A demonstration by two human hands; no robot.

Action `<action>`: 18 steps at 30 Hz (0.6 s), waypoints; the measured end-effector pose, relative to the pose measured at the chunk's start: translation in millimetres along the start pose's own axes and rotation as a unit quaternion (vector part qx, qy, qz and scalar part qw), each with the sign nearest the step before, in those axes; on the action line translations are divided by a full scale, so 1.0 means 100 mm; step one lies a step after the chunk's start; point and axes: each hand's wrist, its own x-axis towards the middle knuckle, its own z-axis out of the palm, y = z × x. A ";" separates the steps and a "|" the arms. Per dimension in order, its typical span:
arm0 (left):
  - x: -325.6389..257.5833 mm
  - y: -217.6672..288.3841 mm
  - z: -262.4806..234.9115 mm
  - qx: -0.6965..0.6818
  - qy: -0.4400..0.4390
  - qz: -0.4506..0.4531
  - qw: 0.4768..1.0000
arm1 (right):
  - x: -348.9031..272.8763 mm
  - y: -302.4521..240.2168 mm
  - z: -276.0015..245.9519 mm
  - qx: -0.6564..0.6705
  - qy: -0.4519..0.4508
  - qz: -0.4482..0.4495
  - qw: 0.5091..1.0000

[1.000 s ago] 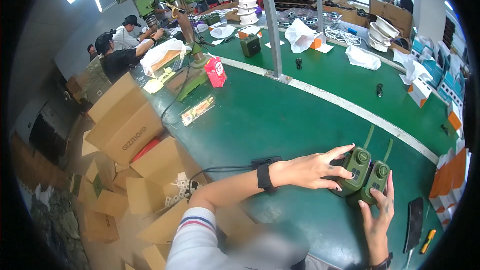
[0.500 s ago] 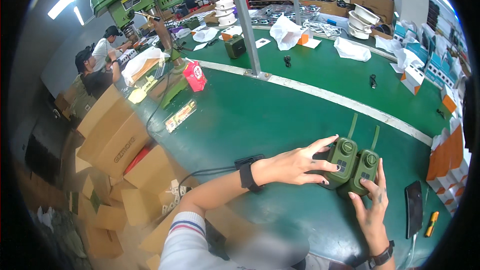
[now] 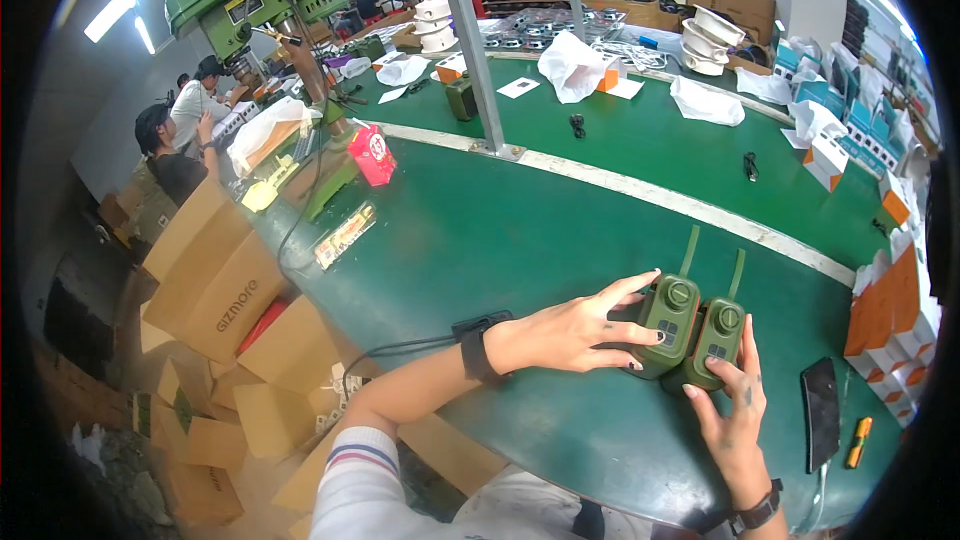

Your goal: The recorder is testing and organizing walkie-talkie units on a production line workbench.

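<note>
Two green portable speakers stand side by side on the green table, each with a round knob, dark buttons and a strap at its far end. My left hand reaches across from the left and grips the left speaker, one fingertip on its buttons and another at its far left corner. My right hand is around the right speaker, with one fingertip on its buttons, the thumb at its near end and other fingers along its right side. The undersides of both speakers are hidden.
Right of my hands lie a black phone with a cable and an orange-yellow tool. White-and-orange boxes are stacked at the right edge. A metal post and green drill press stand farther back. Open cartons fill the left.
The view has shifted slightly, so the hands and speakers sit a little farther left in it. Both hands keep their hold on the speakers. A person at far left has raised a hand.
</note>
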 end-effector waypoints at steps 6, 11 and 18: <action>-0.01 -0.02 0.00 -0.011 -0.001 -0.002 1.000 | 0.01 0.01 0.00 -0.006 -0.001 -0.012 1.000; 0.00 -0.02 0.01 -0.017 -0.002 -0.002 1.000 | 0.00 0.00 0.00 0.001 -0.003 -0.009 1.000; 0.00 0.00 -0.01 -0.015 -0.007 -0.010 1.000 | 0.01 -0.02 -0.01 -0.008 -0.004 -0.003 1.000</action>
